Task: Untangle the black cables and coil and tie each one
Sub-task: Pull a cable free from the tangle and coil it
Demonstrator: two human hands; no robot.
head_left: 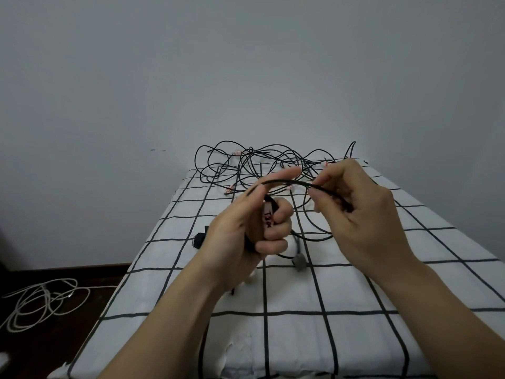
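Both hands are raised on the near side of the tangle (262,165) of black cables, which lies at the far end of the checked sheet (355,296). The left hand (254,220) is curled round one cable (287,183) and its white tag (268,217). The right hand (352,203) pinches the same cable between thumb and fingertips, so a short arc spans the two.

Nearer than the tangle, loose loops and a grey plug (299,262) lie on the sheet. I cannot tell whether they belong to the held cable. If its other end runs into the tangle, a hard pull would likely tighten the crossings there, or drag the heap about. The plug could snag on a loop. Winding against the cable's own twist may kink it, and the light pinch may let it slip. A black strap (199,239), left of and nearer than the tangle, sits by the sheet's edge and could be knocked off.
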